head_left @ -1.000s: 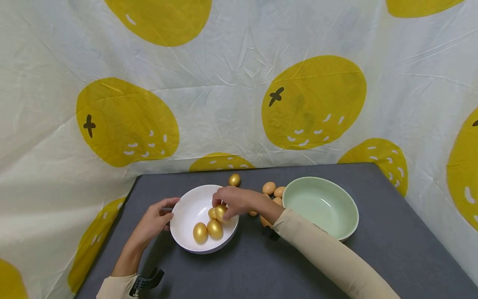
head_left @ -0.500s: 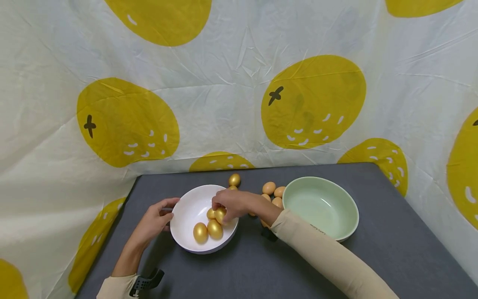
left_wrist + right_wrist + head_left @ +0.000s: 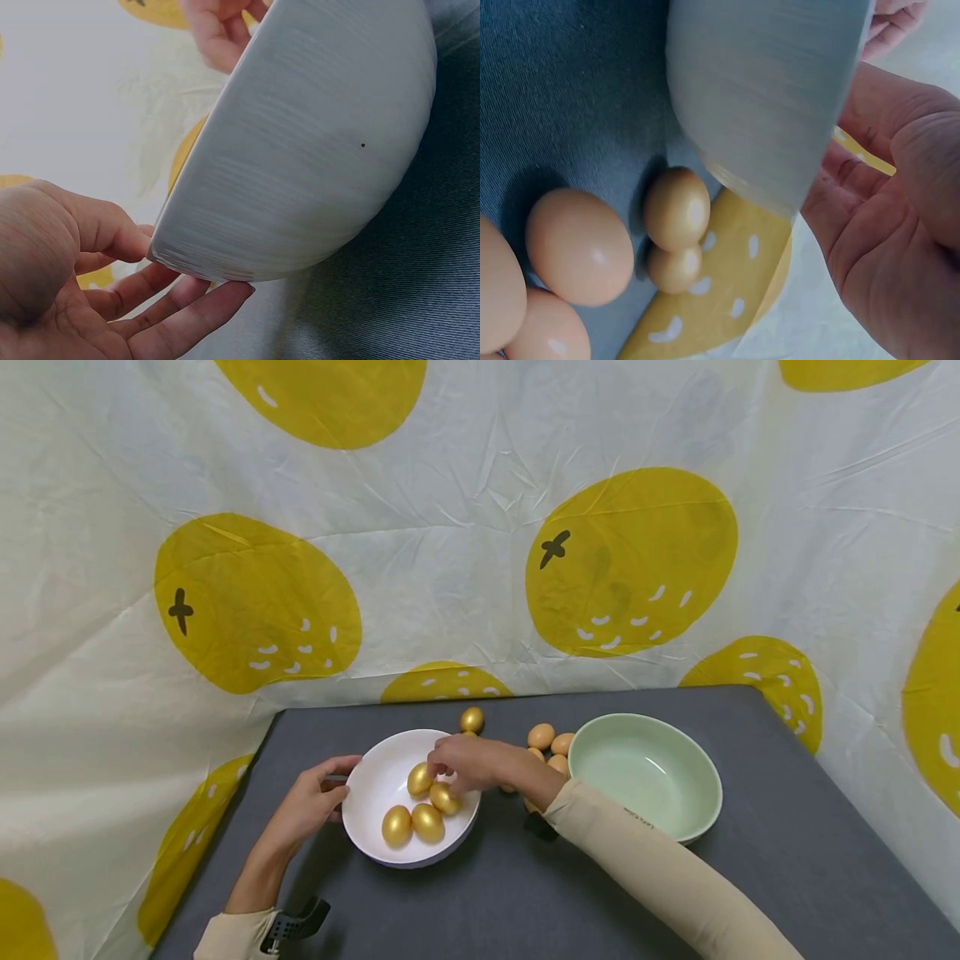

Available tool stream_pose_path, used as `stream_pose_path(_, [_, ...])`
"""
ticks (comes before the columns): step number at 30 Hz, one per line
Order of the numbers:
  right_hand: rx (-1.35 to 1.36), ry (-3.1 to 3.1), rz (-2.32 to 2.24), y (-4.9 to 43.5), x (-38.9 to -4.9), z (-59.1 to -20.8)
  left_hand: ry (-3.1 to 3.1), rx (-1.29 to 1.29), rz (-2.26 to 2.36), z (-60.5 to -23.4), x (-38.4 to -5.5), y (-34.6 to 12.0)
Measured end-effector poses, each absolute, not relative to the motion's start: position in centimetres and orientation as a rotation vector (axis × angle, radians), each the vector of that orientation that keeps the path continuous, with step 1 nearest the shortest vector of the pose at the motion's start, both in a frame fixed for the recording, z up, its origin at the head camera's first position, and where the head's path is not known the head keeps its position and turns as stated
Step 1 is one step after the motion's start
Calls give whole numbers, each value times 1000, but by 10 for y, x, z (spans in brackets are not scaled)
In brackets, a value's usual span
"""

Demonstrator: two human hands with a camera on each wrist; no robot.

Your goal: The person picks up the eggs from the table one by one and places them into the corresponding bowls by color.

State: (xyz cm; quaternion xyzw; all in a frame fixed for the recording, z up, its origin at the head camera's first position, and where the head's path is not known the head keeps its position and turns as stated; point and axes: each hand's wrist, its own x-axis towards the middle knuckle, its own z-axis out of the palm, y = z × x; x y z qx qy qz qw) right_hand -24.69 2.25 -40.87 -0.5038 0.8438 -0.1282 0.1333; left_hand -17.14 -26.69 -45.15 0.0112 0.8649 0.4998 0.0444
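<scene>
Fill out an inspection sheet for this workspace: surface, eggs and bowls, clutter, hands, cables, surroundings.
Surface: dark grey tabletop with a woven texture.
Eggs and bowls: round white glossy bowl with four shiny gold eggs visible inside; two more gold eggs on the tabletop behind it; smooth light-brown eggs beside the pale green glossy bowl.
Clutter: small black object under the right sleeve, too hidden to identify.
Hands: left hand holds the white bowl's rim; right hand is at the gold eggs, grip unclear.
Cables: nothing seen.
Surroundings: wrinkled white cloth backdrop with yellow rounded prints.
</scene>
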Motion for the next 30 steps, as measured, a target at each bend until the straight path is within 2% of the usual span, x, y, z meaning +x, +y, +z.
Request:
stream_pose_path(19, [-1358,2548,-780,43,-272,-388,2632,45,1536,-450,-175,-269])
stream_pose_path(30, [-1172,2689,-818,42,-293,-390,2609,55,1547,-447,-185,-273])
